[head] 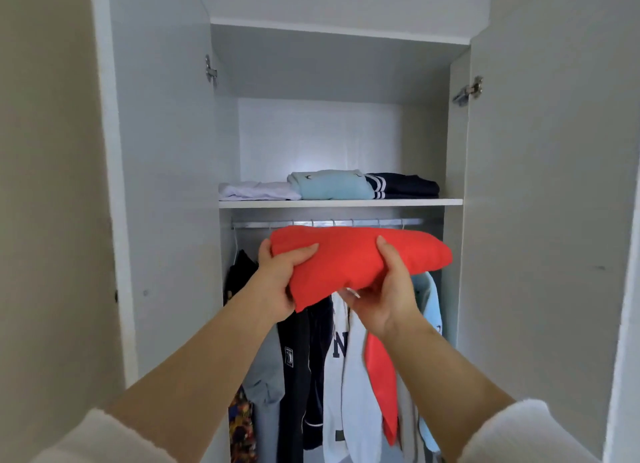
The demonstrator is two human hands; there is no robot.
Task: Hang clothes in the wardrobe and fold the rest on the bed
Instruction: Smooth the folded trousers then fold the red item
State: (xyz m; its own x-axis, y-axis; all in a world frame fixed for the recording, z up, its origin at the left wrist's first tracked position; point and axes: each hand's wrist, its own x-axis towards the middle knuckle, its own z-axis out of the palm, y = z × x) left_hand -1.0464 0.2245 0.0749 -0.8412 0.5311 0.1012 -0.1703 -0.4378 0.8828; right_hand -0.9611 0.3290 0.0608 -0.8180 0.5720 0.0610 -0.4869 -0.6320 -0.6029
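Both hands hold a folded red cloth garment [360, 258] up before the open white wardrobe [166, 185], just below the front edge of its white shelf [339, 203]. The left hand [280, 279] grips the garment's left end and the right hand [388, 289] its underside, fingers curled round the fabric. One red end hangs loose. Folded white [256, 191], light-blue [332, 185] and navy striped [405, 185] clothes lie along the shelf, left to right.

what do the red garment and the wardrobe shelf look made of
Red folded garment: soft matte fabric, possibly cotton; it sags and creases where held. Wardrobe shelf: smooth white laminated board, likely; flat, thin, evenly coloured edge.
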